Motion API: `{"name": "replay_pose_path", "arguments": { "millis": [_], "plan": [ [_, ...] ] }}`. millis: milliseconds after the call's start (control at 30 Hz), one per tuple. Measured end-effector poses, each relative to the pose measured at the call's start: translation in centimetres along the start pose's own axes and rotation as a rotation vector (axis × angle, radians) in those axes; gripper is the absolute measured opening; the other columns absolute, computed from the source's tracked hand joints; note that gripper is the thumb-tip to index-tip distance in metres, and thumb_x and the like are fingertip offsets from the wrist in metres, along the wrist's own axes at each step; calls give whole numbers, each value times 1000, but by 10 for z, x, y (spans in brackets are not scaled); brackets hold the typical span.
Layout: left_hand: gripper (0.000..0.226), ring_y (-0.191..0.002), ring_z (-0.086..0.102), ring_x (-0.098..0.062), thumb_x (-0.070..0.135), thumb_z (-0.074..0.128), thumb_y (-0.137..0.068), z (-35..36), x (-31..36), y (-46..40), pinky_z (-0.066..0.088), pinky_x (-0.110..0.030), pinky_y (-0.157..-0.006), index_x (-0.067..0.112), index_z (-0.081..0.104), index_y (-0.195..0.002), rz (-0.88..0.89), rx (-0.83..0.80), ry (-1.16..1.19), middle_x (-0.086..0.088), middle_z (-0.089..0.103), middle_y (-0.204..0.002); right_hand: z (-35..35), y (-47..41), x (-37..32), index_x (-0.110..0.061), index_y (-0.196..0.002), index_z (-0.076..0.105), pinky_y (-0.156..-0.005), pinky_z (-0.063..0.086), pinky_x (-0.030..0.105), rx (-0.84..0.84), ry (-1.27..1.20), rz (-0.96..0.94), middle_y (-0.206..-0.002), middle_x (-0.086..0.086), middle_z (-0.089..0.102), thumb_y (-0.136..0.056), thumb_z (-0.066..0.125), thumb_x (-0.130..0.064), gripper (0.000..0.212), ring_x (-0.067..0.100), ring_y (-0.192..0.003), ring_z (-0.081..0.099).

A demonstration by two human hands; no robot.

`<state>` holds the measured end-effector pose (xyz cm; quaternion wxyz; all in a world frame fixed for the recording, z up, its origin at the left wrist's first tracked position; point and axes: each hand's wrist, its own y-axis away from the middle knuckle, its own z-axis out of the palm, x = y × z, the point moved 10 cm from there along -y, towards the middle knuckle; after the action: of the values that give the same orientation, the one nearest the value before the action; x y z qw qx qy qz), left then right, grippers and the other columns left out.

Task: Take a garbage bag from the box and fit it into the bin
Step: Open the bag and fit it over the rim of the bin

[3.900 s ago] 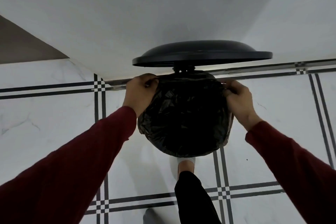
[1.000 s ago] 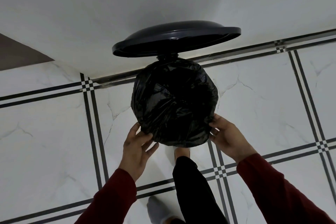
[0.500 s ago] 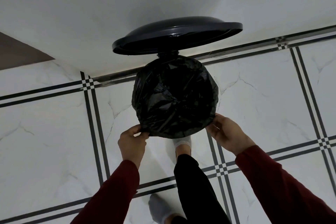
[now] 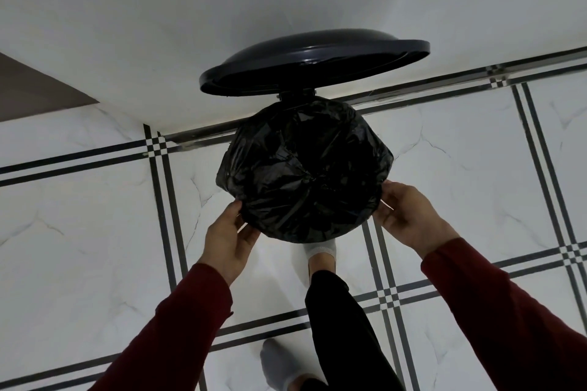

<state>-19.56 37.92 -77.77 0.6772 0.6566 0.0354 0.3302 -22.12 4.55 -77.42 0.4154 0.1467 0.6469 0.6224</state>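
Note:
A black garbage bag (image 4: 305, 168) lines the round bin and is folded over its rim, hiding the bin's body. The bin's dark lid (image 4: 314, 60) stands raised behind it. My left hand (image 4: 227, 238) touches the bag's near-left edge, thumb and fingers pinching the plastic at the rim. My right hand (image 4: 406, 216) rests against the near-right edge, fingers curled on the bag's overhang. No bag box is in view.
My foot in a white sock (image 4: 320, 251) is at the bin's front, where a pedal may be; the other foot (image 4: 282, 365) stands nearer. White marble floor tiles with black lines (image 4: 158, 200) surround the bin. A white wall (image 4: 190, 25) rises right behind it.
Since 3.9 s ago both hands have moved from the bag's far rim to its near rim. Over the last second they stay at the front edge, the left hand shifting its grip slightly.

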Motion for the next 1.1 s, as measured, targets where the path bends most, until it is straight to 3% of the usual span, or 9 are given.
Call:
{"name": "replay_pose_path", "arguments": {
  "millis": [267,400,500,600,700,800,933,1000,1100],
  "plan": [
    [20,-89,70,-22,3,55,-97,2,10,1,60,-33,-82,8,74,-101,18,127,-102,-8,74,-100,10,1,-8,-23,-81,64,-73,49,33,71,210,-8,-74,-5,55,-91,58,-25,11,14,-71,55],
    [22,-91,71,-24,7,54,-96,4,12,3,61,-37,-85,9,74,-106,47,141,-29,-13,74,-109,4,59,-71,-25,-89,61,-72,46,29,525,639,-693,-94,-6,58,-83,60,-26,6,11,-76,56],
    [15,-90,68,-24,20,58,-96,12,12,9,57,-41,-89,14,70,-91,76,79,16,-4,73,-94,87,102,-60,-16,-105,71,-84,50,21,248,823,-1086,-105,-4,69,-88,53,-11,25,10,-90,66],
    [19,-92,71,-21,30,60,-97,18,15,11,57,-40,-91,17,74,-97,119,51,-14,-1,76,-94,168,57,0,-9,-114,74,-98,49,30,-61,1397,-1029,-109,9,74,-89,48,-13,35,24,-102,67],
    [24,-98,73,-21,29,62,-98,16,12,8,59,-37,-89,15,75,-112,106,104,-14,-4,77,-103,176,-29,37,-6,-119,67,-96,48,39,-65,1801,-551,-122,16,67,-95,40,-22,39,37,-113,62],
    [24,-99,73,-22,24,61,-97,13,7,3,59,-35,-81,13,75,-113,101,134,2,-6,78,-106,177,-64,48,-2,-125,64,-102,51,42,-129,1897,-336,-131,23,63,-98,47,-16,35,41,-122,59],
    [23,-97,73,-21,23,60,-97,12,6,2,58,-33,-77,12,75,-110,94,148,23,-5,78,-103,188,-68,27,-5,-131,61,-94,53,45,-41,1923,-503,-127,22,65,-99,45,-9,36,41,-117,63],
    [23,-97,73,-21,23,60,-97,12,5,1,58,-32,-76,11,75,-111,88,146,33,-5,77,-103,190,-68,24,-12,-139,51,-101,45,52,15,2070,-550,-133,18,61,-98,48,-19,42,39,-127,54],
    [22,-96,73,-21,23,60,-97,12,5,-1,58,-33,-80,11,75,-108,84,138,39,-5,77,-101,178,-81,46,-22,-152,42,-119,22,60,-125,2191,-251,-161,11,37,-100,44,-47,58,37,-149,25]
  ]
}}
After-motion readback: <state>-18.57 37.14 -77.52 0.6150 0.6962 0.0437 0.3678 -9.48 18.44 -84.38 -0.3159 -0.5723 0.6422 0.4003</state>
